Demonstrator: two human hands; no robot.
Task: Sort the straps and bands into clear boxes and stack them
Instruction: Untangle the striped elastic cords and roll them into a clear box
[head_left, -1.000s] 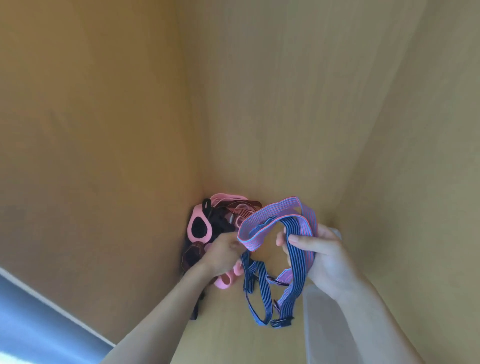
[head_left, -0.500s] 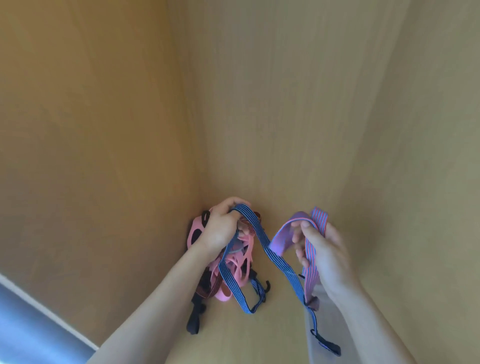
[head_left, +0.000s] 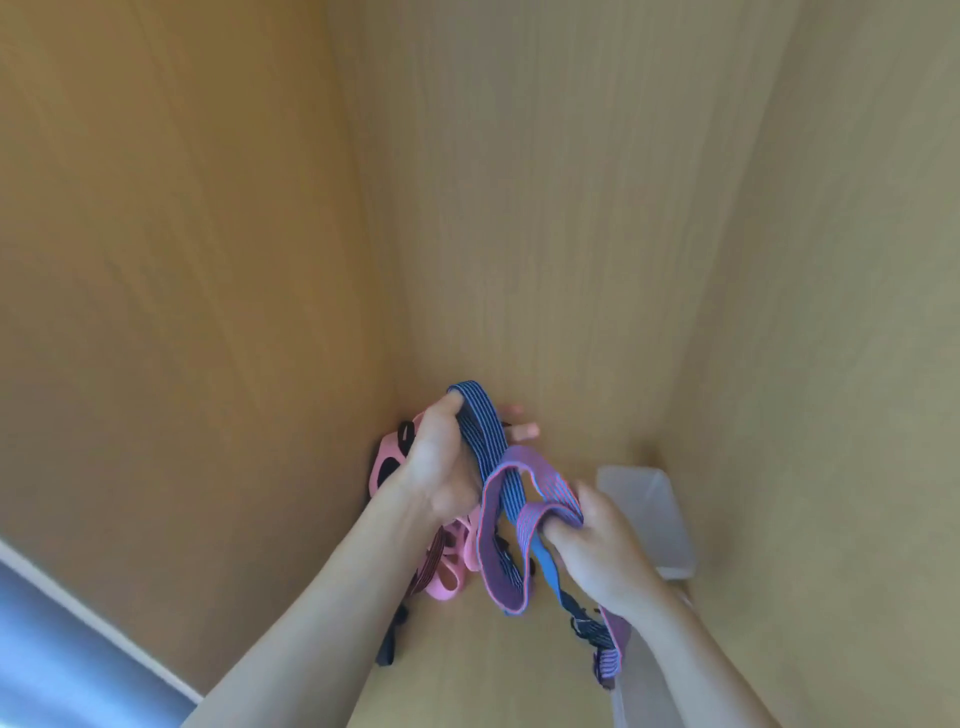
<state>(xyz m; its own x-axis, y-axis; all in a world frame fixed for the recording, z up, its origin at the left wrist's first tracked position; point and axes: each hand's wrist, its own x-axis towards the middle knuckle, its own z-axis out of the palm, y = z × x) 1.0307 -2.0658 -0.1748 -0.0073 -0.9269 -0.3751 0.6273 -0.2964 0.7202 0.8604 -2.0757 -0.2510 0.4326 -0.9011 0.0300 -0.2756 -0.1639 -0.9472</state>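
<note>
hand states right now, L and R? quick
Left hand: holding the blue-and-pink striped elastic strap, hooked between thumb and fingers.
Right hand: closed, fingers curled round a bunched fold of the same strap.

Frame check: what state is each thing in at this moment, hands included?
Left hand: gripping the strap's blue stretch, fingers curled round it.
Right hand: gripping the strap's purple fold.
Striped strap: held up, looped between both hands, buckle end dangling.
Pink bands: heaped in the corner, tangled with dark straps, unsorted.
Clear box: beside the right hand; contents unclear.
</note>
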